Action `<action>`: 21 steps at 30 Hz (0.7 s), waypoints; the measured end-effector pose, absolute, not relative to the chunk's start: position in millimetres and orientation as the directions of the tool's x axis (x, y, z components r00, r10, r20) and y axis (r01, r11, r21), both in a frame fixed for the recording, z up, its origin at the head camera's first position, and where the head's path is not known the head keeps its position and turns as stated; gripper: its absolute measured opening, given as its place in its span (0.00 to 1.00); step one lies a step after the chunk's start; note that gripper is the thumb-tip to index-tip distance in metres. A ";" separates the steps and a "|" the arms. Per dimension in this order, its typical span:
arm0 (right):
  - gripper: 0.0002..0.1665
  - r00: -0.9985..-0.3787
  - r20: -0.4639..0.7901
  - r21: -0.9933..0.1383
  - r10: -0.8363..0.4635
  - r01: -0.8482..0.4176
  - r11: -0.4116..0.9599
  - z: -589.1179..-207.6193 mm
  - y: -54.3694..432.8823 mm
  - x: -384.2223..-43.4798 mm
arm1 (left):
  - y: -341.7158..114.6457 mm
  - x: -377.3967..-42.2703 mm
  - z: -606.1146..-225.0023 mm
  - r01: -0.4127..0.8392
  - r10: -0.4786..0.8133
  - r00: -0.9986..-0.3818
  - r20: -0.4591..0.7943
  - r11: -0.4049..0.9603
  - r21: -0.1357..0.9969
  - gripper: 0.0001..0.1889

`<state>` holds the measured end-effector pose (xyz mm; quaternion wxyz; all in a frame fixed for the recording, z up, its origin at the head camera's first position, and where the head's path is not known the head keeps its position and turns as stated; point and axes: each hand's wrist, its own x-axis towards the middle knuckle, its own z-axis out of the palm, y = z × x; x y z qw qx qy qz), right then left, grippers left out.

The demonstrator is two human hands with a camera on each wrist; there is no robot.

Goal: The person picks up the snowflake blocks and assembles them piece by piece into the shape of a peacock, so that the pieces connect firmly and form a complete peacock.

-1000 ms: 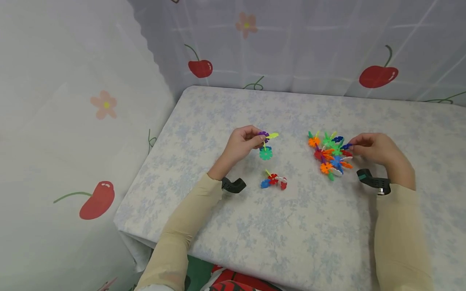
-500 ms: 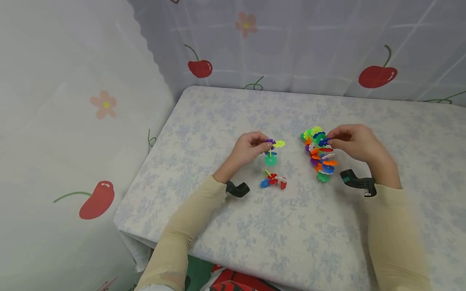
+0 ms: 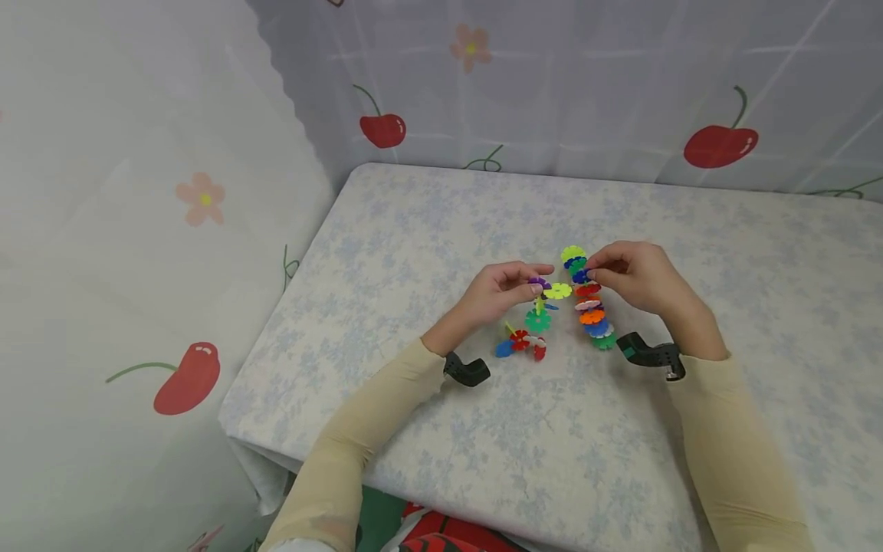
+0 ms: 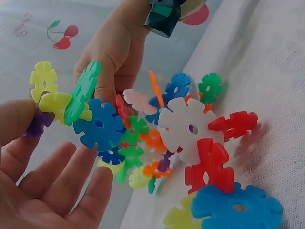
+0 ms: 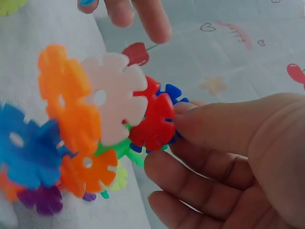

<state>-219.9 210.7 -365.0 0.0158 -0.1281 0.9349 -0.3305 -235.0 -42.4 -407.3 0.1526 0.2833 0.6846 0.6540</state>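
My left hand [image 3: 493, 295] pinches the purple disc [image 4: 40, 119] of a small group of joined plastic snowflake discs, between thumb and a finger. Yellow, green [image 3: 538, 320] and blue discs hang from that purple one; in the left wrist view the other fingers are spread. Across from it, my right hand [image 3: 638, 280] pinches a dark blue disc [image 3: 582, 276] on a longer multicoloured chain of snowflake discs [image 3: 592, 317]. Red, white and orange [image 5: 66, 95] discs of this chain show large in the right wrist view. The two groups are close together but apart in the head view.
A third joined group of red [image 3: 519, 340], white [image 4: 186, 129], blue and yellow discs lies on the table, just below the left hand's group. A pale floral cloth covers the table [image 3: 414, 230]. Curtains [image 3: 552, 92] with cherry prints hang behind and at the left.
The right hand has moved left, bringing the long chain along and turning it more upright. The left hand has shifted right with its small group, so the two groups are now much nearer each other.
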 end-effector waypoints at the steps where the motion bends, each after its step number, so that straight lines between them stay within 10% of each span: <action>1: 0.09 -0.967 0.065 -0.626 -0.248 -0.233 0.745 -365.1 210.0 -219.3 | -42.0 -234.7 -407.4 0.187 0.590 -0.791 0.162 -0.018 0.982 0.08; 21: 0.10 -0.939 0.069 -0.739 -0.336 -0.275 0.615 -374.6 203.2 -221.0 | -34.3 -228.9 -405.4 0.186 0.669 -0.725 0.164 -0.040 0.982 0.07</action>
